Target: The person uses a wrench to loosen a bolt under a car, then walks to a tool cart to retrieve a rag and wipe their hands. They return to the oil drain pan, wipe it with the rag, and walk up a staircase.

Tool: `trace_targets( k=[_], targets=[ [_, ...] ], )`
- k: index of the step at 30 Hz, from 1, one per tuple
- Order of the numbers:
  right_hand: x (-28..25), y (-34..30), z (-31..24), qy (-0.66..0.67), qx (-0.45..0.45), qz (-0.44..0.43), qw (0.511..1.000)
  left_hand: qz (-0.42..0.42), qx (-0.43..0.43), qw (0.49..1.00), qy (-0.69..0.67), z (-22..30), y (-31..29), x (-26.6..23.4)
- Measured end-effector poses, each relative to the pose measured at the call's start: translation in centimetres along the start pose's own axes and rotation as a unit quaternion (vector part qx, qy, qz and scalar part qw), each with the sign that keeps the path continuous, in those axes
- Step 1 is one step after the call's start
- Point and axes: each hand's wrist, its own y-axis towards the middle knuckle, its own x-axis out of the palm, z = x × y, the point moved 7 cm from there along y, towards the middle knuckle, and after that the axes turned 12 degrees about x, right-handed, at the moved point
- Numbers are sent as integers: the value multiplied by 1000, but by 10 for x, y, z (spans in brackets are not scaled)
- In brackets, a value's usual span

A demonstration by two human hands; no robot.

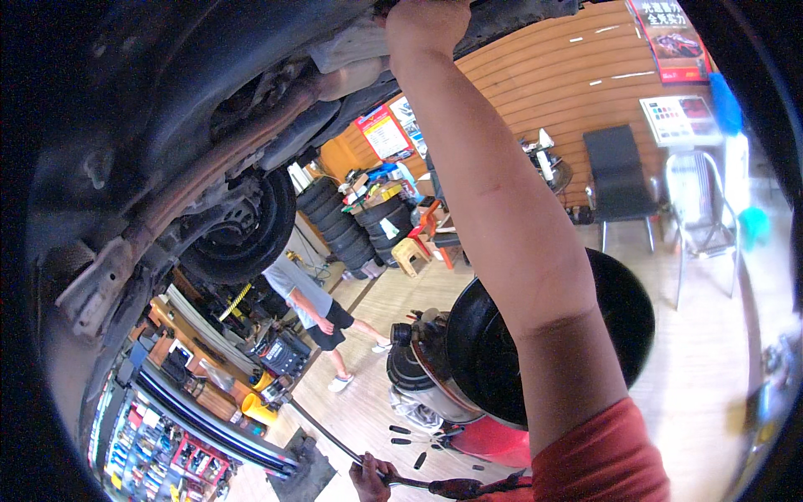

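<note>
My right hand [427,29] is raised to the vehicle's underside [276,125] at the top edge; its fingers are cut off there, so what they hold cannot be seen. The bare forearm below it ends in a red sleeve. Low in the picture, my left hand [374,478] is closed around a long dark bar [335,439], which slants up to the left and has a black grip toward the right. Behind my right arm stands a large black round drain pan [493,351], partly hidden by the forearm. A wheel [242,230] hangs under the vehicle at left.
Another person [305,293] in a grey top and black shorts walks at centre left. Stacked tyres [326,217], a yellow stool [410,253] and a black chair [619,180] stand farther back. Several small dark tools [418,458] lie near the drain pan. A shelving rack [159,452] is lower left.
</note>
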Motion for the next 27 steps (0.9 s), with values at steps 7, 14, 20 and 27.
trace_targets(
  k=[7, 14, 20, 27],
  targets=[
    [12, -3, 7, -161, 35, -144, 976, -9, 18, 999, 36, 8, -5, 4],
    [5, -2, 14, -101, 132, -53, 985, -3, 13, 1000, 12, 2, -1, 1],
    [4, -4, -3, -64, 21, -98, 993, 32, 41, 998, -26, 9, -1, 1],
    [7, -3, 21, -145, 313, -166, 924, -10, 31, 999, -16, 12, -4, 1]
  ],
)
